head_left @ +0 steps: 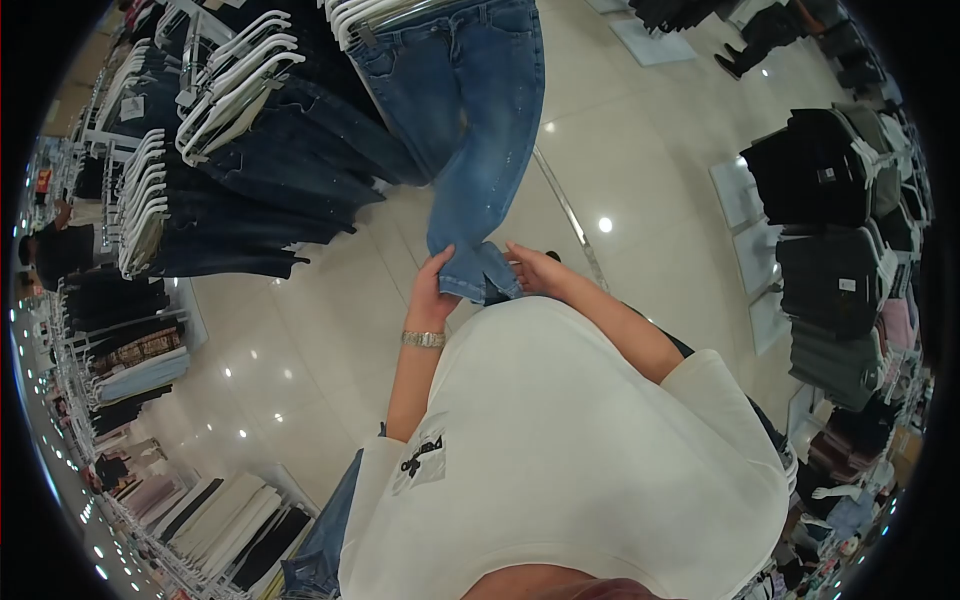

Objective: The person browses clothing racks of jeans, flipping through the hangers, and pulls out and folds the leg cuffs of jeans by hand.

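**Left hand (433,288) is gripping a hem of the blue jeans (470,150) while right hand (535,268) is reaching its other side**

The left hand is grasping the lower end of a trouser leg, its thumb lying over the denim near the hem. The right hand is holding its fingers at the opposite edge of the leg ends; whether they are pinching the cloth, I cannot tell. The blue jeans are hanging by the waist at the front end of a rack, their legs slanting down toward the person, and their hems are ending just in front of the white T-shirt (600,430).

A metal-band wristwatch (423,339) is circling the left wrist. A dark graphic (422,458) is showing on the chest of the shirt.

Left of the blue jeans, dark jeans (290,150) are hanging in rows from white hangers (235,85). Below the hems, the glossy tiled floor (330,330) is reflecting ceiling lights. Black trousers (810,170) are hanging across the aisle on the right, with grey trousers (832,352) below them. Pale trousers (225,520) are lining a rack at lower left. Another person's dark-trousered legs (768,38) are appearing at upper right, and a person in a dark top (62,258) is standing at far left.
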The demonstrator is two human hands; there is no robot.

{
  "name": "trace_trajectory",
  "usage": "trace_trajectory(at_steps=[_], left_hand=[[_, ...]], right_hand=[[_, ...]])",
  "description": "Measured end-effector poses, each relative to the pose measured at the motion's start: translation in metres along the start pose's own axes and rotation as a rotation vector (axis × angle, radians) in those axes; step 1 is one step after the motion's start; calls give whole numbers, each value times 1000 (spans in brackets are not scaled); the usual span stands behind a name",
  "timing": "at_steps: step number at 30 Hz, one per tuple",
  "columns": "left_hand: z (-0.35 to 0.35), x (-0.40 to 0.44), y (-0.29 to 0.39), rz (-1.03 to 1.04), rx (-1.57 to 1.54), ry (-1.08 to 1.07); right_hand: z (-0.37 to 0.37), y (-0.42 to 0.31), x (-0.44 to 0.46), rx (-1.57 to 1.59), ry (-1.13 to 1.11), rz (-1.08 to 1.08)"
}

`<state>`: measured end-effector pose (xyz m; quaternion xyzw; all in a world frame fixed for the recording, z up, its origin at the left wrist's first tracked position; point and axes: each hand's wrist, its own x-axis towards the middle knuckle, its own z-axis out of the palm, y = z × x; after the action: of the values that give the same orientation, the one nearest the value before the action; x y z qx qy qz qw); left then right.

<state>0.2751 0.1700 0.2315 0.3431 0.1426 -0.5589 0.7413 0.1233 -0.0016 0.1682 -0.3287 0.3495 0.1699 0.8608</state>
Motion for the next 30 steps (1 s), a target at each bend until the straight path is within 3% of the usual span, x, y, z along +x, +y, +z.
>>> trace_trajectory(at_steps=[4,7,10,13,17,22,25,30], left_hand=[[5,2,-5,-10,52,-32],[-8,7,-9,-14,60,-28],[-34,11,-3,52,41,61],[-44,6,5,161,20,204],[-64,2,5,260,59,4],[-65,-5,13,211,104,-25],[-65,-11,18,93,-18,-6],[-54,-3,6,21,206,70]], right_hand=[[33,-22,-23,111,-55,-16],[20,-15,-2,-91,-115,-81],[18,-24,3,-31,45,-165],[24,-42,-9,237,59,-329],[15,-53,-8,295,88,-437],[33,-58,-11,261,136,-382],[40,-58,-13,272,140,-334],[48,-51,-12,172,171,-285]])
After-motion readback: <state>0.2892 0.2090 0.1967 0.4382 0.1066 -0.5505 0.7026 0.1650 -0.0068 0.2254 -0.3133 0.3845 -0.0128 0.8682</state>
